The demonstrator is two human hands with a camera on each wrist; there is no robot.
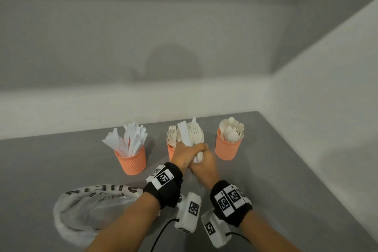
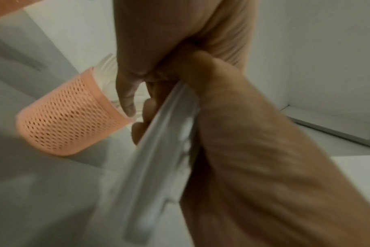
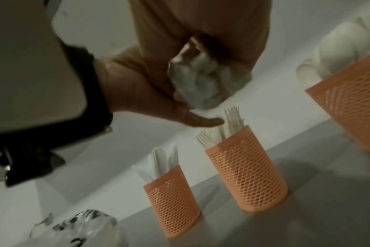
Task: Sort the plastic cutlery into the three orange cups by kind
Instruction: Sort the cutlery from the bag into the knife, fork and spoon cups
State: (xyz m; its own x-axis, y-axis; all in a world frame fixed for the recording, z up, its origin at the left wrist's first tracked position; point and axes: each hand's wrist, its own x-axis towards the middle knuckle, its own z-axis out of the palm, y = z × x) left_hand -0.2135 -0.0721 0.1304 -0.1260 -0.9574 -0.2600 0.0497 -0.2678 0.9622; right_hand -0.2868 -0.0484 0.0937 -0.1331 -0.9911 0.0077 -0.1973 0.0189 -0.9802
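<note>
Cups in orange mesh stand in a row on the grey desk: the left cup at about 10 o'clock from the joined hands is full of knives, the middle cup at 12 o'clock holds forks, and the right cup at 2 o'clock is packed with spoons. Both hands meet just in front of the middle cup and hide most of it from the head view. The left hand and the right hand are curled together round one bundle of cutlery, a mix of forks and at least one knife, whose heads fan upward above the fists and overlap the forks in the cup behind. From the right wrist the bundle's handle ends show bunched between the two palms, well above the cups. A crumpled clear plastic bag with dark print lies on the desk at 8 o'clock, partly under the left forearm. Each wrist wears a black band with square markers and a white camera box trailing a black cable. White walls close the desk in at the back and on the right.
</note>
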